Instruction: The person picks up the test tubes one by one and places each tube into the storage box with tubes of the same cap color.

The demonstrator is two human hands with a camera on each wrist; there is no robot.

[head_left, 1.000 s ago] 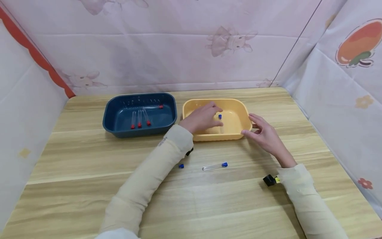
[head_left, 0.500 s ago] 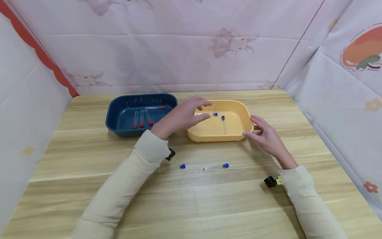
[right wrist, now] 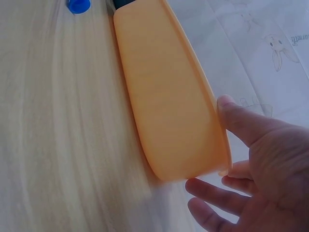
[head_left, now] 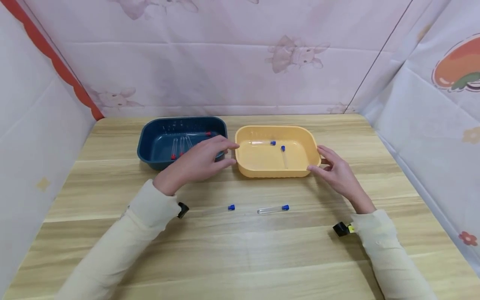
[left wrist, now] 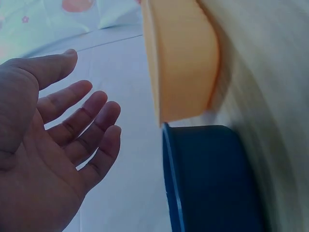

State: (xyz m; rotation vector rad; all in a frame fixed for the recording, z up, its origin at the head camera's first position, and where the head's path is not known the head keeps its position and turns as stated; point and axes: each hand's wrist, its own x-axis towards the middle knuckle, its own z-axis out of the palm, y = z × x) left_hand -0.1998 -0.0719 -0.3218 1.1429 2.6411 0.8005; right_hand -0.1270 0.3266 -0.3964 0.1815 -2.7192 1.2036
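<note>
In the head view, my left hand [head_left: 198, 160] hovers over the front right corner of the dark blue tray [head_left: 148, 161], its fingers apart and holding nothing. The left wrist view shows that palm bare, with relaxed fingers. My right hand [head_left: 339, 177] holds the right end of the yellow tray [head_left: 275, 173], thumb at the near corner and fingers along the end wall. Inside the yellow tray lie two blue-capped test tubes, one crosswise [head_left: 262, 143] and one lengthwise [head_left: 284, 159]. Two more lie on the table: a clear one [head_left: 273, 209] and one with its blue cap [head_left: 231, 207] showing best.
Several red-capped test tubes [head_left: 174, 148] lie in the dark blue tray, partly behind my left hand. The two trays stand side by side near the back of the wooden table [head_left: 240, 258]. Printed cloth walls [head_left: 225, 71] rise behind and at both sides.
My left hand has come out of the yellow tray, empty, and moved left to the dark blue tray's corner. A crosswise test tube in the yellow tray came into sight. The right hand stays.
</note>
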